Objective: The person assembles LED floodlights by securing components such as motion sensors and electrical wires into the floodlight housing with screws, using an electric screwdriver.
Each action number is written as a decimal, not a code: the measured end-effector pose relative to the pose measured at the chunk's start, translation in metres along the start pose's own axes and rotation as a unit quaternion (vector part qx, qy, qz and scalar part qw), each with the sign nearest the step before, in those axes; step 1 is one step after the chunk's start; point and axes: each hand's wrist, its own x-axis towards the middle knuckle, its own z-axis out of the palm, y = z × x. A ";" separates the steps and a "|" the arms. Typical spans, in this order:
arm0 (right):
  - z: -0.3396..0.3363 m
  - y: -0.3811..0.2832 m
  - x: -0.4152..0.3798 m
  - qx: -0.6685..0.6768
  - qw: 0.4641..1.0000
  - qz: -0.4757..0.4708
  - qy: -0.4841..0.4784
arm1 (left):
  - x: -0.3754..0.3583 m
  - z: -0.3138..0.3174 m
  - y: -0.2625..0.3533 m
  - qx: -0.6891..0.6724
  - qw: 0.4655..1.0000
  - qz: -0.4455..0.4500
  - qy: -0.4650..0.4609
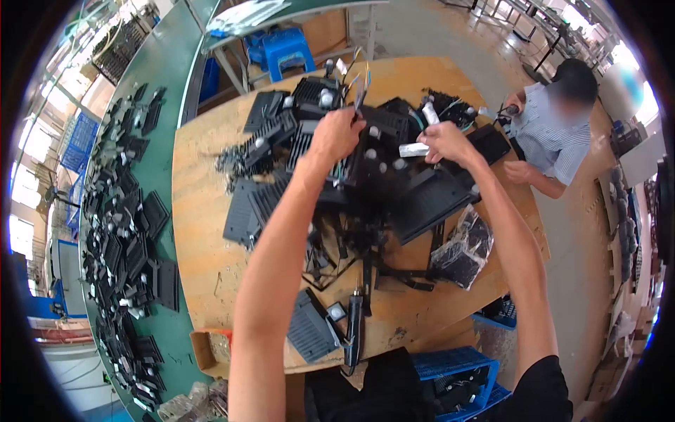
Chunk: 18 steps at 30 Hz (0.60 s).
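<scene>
Both arms reach out over a wooden table heaped with black ribbed housings. My left hand is closed, its fingers pinching the upper end of a dark flat part that stands up from the heap, with thin coloured wires close by. To the right, my right hand is closed on a small white piece. A second white piece sticks up just past its fingers. Below that hand lies a large black ribbed housing. Nearer to me, a black power screwdriver points away, beside a grey ribbed housing.
On the left, a green bench carries a long row of black housings. A plastic-wrapped black part lies at the table's right. Blue crates stand below the near edge. Across the right corner sits another person.
</scene>
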 end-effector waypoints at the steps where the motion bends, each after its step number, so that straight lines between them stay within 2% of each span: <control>1: 0.004 0.007 0.003 -0.005 1.000 -0.006 0.022 | -0.005 -0.014 0.005 0.025 0.999 -0.008 -0.043; 2: 0.005 0.007 0.000 -0.010 0.999 -0.022 0.031 | -0.008 -0.026 0.005 0.046 0.996 -0.002 -0.071; 6: 0.010 0.013 -0.005 -0.019 0.997 -0.055 0.041 | -0.008 -0.047 -0.004 0.072 0.993 0.025 -0.085; 8: 0.013 0.017 -0.013 -0.031 0.995 -0.076 0.050 | -0.021 -0.068 0.015 0.089 0.988 0.023 -0.121; 10: 0.020 0.018 -0.028 -0.048 0.990 -0.115 0.071 | -0.030 -0.087 0.032 0.180 0.971 0.072 -0.138; 14: 0.031 0.032 -0.045 -0.078 0.969 -0.179 0.152 | -0.102 -0.131 0.064 0.109 0.986 0.121 0.029; 16: 0.017 0.064 -0.025 -0.047 0.972 -0.167 0.156 | -0.139 -0.154 0.052 0.078 0.969 0.218 0.084; 17: 0.022 0.080 -0.025 -0.073 0.959 -0.198 0.189 | -0.204 -0.173 0.122 0.095 0.988 0.097 0.068; 18: 0.022 0.086 -0.025 -0.097 0.939 -0.236 0.232 | -0.239 -0.182 0.114 0.122 0.987 0.078 0.075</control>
